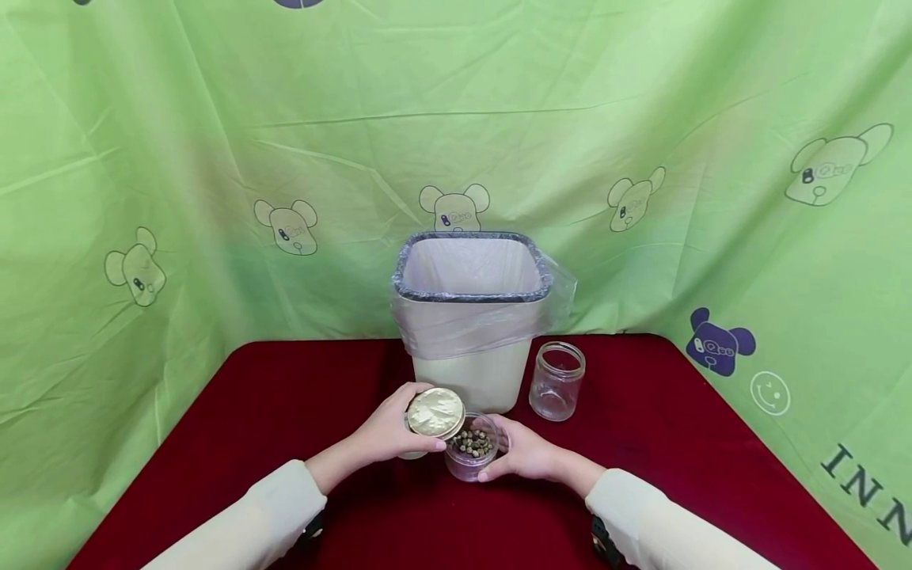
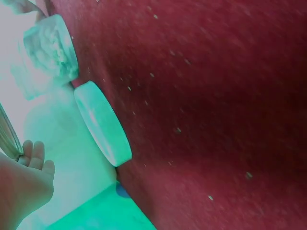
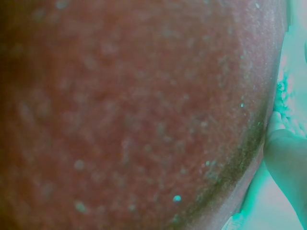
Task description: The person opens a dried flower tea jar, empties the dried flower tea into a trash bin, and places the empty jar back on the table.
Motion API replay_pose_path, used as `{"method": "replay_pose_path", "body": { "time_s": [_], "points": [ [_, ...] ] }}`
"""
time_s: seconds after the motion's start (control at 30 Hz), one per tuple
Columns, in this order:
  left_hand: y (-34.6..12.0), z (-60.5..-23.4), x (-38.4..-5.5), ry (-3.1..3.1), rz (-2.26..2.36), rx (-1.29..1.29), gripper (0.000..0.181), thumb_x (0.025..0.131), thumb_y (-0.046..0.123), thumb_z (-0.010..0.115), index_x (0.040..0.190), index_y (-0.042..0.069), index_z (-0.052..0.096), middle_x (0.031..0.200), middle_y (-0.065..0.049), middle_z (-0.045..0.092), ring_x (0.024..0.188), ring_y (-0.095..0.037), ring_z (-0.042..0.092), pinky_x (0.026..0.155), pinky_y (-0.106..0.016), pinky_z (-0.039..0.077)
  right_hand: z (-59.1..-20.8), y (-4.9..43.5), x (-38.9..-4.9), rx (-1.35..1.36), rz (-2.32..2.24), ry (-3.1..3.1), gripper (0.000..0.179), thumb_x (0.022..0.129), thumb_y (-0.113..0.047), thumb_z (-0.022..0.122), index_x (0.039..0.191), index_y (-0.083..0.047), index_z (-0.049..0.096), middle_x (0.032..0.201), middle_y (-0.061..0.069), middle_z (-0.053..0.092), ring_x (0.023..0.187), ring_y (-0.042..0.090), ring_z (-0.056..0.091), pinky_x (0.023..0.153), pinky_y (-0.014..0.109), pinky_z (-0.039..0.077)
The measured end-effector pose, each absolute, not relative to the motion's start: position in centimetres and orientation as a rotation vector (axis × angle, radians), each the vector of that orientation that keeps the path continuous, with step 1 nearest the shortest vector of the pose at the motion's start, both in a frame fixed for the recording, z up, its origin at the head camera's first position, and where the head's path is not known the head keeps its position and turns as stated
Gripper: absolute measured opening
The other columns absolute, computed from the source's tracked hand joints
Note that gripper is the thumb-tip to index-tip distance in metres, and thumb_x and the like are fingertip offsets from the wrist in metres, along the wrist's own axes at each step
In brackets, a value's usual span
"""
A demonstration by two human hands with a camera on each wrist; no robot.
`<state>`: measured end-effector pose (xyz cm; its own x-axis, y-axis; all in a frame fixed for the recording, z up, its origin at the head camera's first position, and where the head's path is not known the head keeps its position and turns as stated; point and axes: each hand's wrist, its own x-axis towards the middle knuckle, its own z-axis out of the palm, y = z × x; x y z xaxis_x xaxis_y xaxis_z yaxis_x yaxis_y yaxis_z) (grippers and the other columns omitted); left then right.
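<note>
My left hand (image 1: 388, 426) grips a round gold lid (image 1: 436, 412) by its edge, thumb in front and fingers behind. In the left wrist view only the lid's rim (image 2: 9, 136) shows. Under it a flat round white piece (image 2: 103, 123) lies on the red cloth. My right hand (image 1: 530, 451) holds a short clear jar (image 1: 466, 469) from the right side, thumb low at the front. Small, round brownish pieces (image 1: 473, 442) are inside, and the jar's mouth is uncovered. The gold lid overlaps the jar's left rim in the head view.
Right behind the hands stands a cream bin (image 1: 466, 376) lined with a clear plastic bag (image 1: 470, 328). A taller, lidless glass jar (image 1: 557, 384) is to its right. Red cloth (image 1: 299, 396) covers the table, and a green printed curtain (image 1: 356, 158) hangs behind.
</note>
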<state>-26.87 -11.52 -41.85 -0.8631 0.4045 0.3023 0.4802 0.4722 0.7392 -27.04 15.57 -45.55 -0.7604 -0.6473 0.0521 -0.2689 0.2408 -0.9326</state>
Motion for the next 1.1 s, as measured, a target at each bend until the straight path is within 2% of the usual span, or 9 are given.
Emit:
{"method": "replay_pose_path", "body": {
  "time_s": [0.17,0.7,1.1],
  "points": [
    [-12.8,-42.0,-27.1,-2.633,-1.330,-0.766,0.082,0.061,0.039,0.091,0.129,0.015,0.053,0.118,0.005,0.056,0.109,-0.015,0.054,0.094,-0.041,0.043,-45.5,15.6,-27.0,-0.824,-1.539,2.169,0.075,0.075,-0.003,0.081,0.136,0.011,0.039,0.141,0.025,0.044,0.133,0.038,0.038,0.107,0.048,0.032],
    [-15.9,-42.9,-28.6,-2.663,-1.249,-0.675,0.079,0.064,0.039,0.089,0.127,0.007,0.054,0.117,-0.002,0.057,0.108,-0.020,0.055,0.093,-0.043,0.044,-45.7,15.6,-26.9,-0.810,-1.539,2.173,0.075,0.076,-0.004,0.082,0.136,0.010,0.040,0.141,0.025,0.044,0.132,0.037,0.039,0.106,0.046,0.034],
    [-17.6,-43.1,-29.9,-2.724,-1.182,-0.550,0.083,0.066,0.039,0.088,0.130,0.000,0.051,0.123,-0.012,0.055,0.111,-0.027,0.053,0.094,-0.044,0.043,-45.4,15.6,-26.9,-0.822,-1.537,2.159,0.076,0.076,-0.004,0.081,0.137,0.012,0.038,0.140,0.025,0.045,0.132,0.038,0.039,0.106,0.047,0.033]
  ]
}}
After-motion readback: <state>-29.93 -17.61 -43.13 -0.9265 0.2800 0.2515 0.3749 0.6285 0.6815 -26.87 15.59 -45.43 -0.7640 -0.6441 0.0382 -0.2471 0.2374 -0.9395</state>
